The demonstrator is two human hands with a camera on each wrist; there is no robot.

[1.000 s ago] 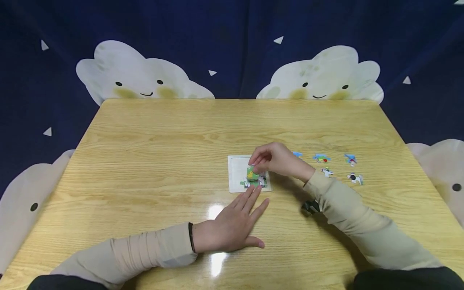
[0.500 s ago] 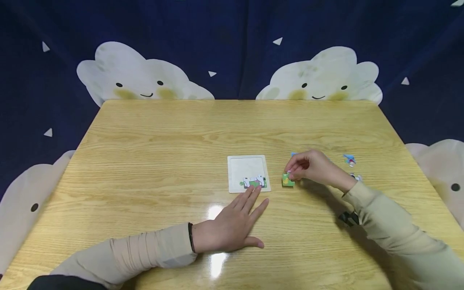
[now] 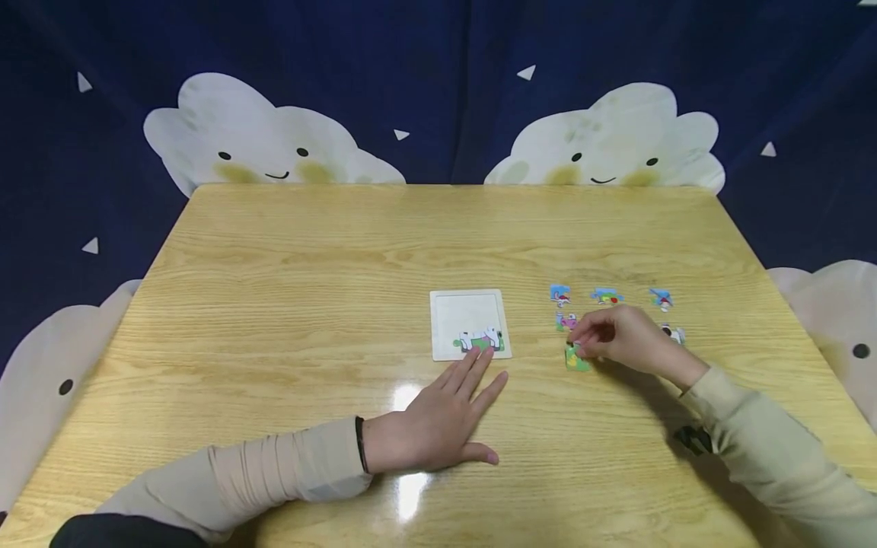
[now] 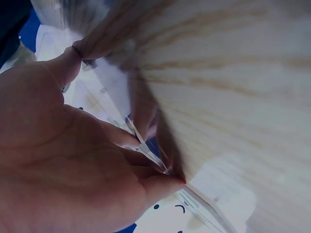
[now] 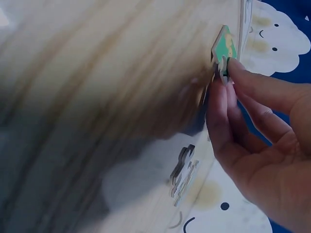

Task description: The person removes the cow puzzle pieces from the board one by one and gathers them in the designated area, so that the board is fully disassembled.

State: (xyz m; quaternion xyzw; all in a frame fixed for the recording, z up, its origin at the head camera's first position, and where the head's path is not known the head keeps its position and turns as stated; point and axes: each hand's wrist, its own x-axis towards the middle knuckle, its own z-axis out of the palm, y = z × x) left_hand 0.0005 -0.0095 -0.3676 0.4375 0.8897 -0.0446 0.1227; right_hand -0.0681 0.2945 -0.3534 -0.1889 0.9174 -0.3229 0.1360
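Note:
My right hand (image 3: 626,340) pinches a green jigsaw piece (image 3: 575,361) with a yellow figure, low over the table right of the puzzle board. In the right wrist view the thumb and fingers grip one edge of that piece (image 5: 225,44). My left hand (image 3: 438,428) lies with straight, spread fingers, its fingertips touching the near side of the white puzzle board (image 3: 466,310). Joined jigsaw pieces (image 3: 482,338), white and green, lie in the board's lower right. From the left wrist, the fingertips (image 4: 167,184) meet the board's edge.
Several loose pieces lie right of the board: a blue one (image 3: 559,292), a pink one (image 3: 566,321), one with a red spot (image 3: 608,295), another blue one (image 3: 661,297), and a black-and-white one (image 3: 674,333) partly behind my right hand. A dark cloud-print curtain (image 3: 438,91) hangs behind the table.
My right hand has carried the green jigsaw piece from above the board rightward and nearer, beside the loose pieces. My left hand has stayed in place.

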